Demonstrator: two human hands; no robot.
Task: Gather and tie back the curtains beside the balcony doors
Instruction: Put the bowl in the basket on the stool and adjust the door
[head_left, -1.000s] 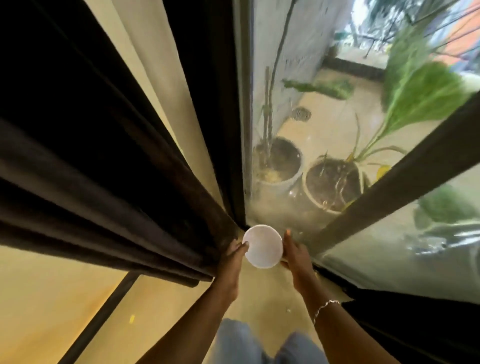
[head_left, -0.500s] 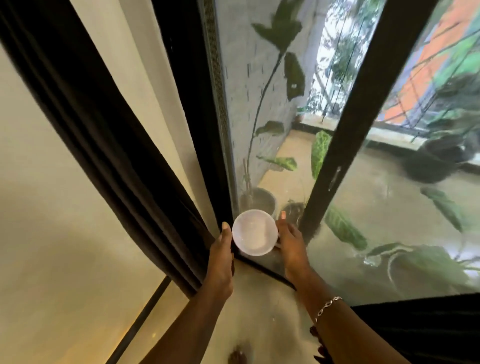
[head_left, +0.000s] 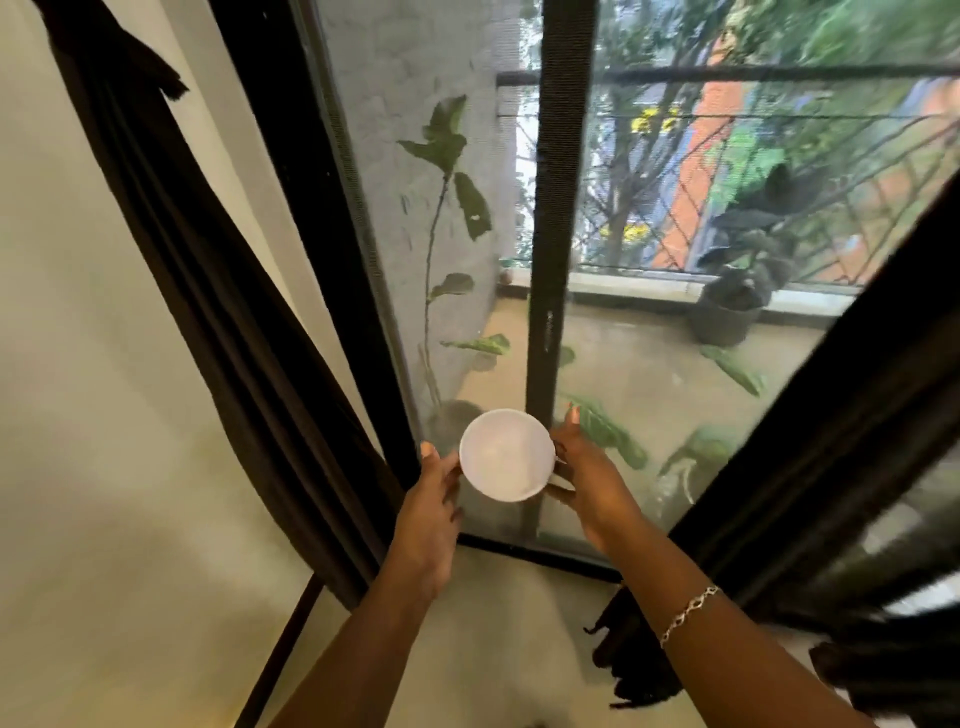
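Observation:
A small white bowl (head_left: 506, 454) is held between both hands in front of the balcony doors. My left hand (head_left: 434, 512) touches its left rim with fingertips. My right hand (head_left: 587, 478) cups its right side, thumb below. A dark brown curtain (head_left: 223, 312) hangs bunched along the left wall beside the black door frame (head_left: 332, 270). A tie piece (head_left: 140, 62) dangles near its top. Another dark curtain (head_left: 841, 457) hangs at the right, its hem near my right forearm.
Beyond the glass (head_left: 649, 364) lies the balcony floor with a black potted plant (head_left: 727, 312), a tall leafy plant (head_left: 441, 218) by the grey wall, and a railing. A black vertical door bar (head_left: 550, 249) stands just behind the bowl. The cream wall (head_left: 78, 415) fills the left.
The view has tilted upward from the floor pots to the railing. Both hands have kept hold of the white bowl and risen with it in front of the door.

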